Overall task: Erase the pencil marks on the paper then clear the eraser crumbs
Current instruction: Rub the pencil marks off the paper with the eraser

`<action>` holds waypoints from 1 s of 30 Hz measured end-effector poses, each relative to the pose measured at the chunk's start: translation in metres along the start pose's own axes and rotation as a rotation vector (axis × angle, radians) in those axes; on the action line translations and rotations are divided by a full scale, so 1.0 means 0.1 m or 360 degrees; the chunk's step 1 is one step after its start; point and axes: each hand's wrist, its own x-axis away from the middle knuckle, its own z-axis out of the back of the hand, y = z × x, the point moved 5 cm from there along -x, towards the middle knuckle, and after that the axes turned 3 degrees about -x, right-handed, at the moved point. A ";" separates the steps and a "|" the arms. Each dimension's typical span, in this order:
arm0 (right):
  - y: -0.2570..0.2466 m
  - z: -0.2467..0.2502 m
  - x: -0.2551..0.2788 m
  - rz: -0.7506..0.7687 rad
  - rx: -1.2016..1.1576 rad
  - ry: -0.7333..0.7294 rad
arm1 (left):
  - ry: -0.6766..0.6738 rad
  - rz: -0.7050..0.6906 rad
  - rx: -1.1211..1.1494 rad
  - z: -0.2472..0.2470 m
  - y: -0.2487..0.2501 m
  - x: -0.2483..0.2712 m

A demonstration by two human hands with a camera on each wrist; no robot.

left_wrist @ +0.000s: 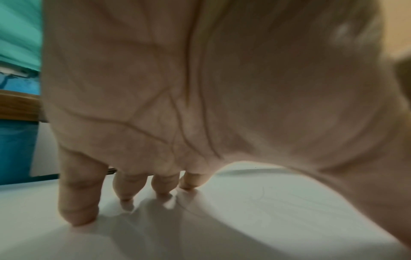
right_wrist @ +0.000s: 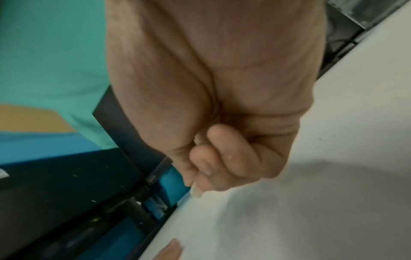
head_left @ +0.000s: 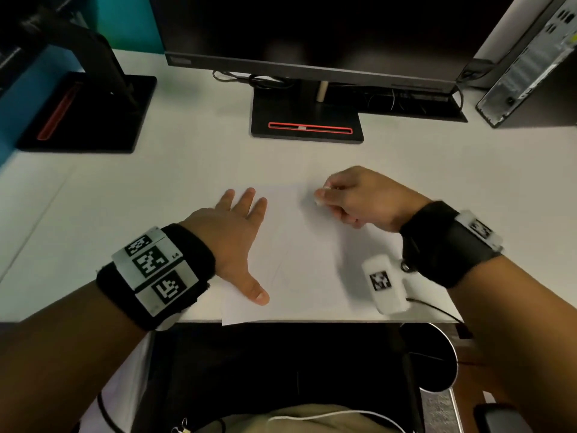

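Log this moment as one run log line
phase: erasing | left hand: flat, pressing paper | right hand: pinching eraser at paper | crumbs: not discernible

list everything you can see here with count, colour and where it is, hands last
paper: one, white, flat at the desk's near edge, a corner overhanging
eraser: one, white, mostly hidden in the right hand over the paper's far right part
desk: one, white, under everything
monitor: one, black, centre back, on a black base with a red-edged slot
second stand: one, black with a red strip, back left
computer case: one, grey and black, back right
cables: several, dark, behind the monitor base
wrist bands: two, black with white tag blocks, one per wrist
left hand: fingers spread, pressing the paper's left side
right hand: curled, pinching the eraser
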 end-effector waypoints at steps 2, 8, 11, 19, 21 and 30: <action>0.09 -0.11 0.29 0.0035 -0.0057 -0.0120 | -0.0012 0.0016 -0.0005 0.00 0.00 0.00; 0.38 -0.28 0.78 0.0075 0.0285 -0.0073 | -0.0024 0.0017 -0.0029 -0.02 0.01 -0.01; 0.33 -0.41 0.81 0.0202 0.0430 -0.0079 | -0.0038 0.0016 -0.0029 -0.02 0.02 -0.01; 0.46 -0.05 0.79 -0.0041 0.0837 0.0174 | -0.0020 0.0002 -0.0019 -0.03 0.00 -0.02; 0.35 -0.11 0.83 -0.0003 0.0503 0.0183 | 0.0001 -0.0009 -0.0023 -0.03 0.00 -0.02; 0.61 -0.25 0.54 -0.0409 -0.2076 0.0523 | 0.0032 -0.0016 -0.0001 -0.04 -0.01 -0.01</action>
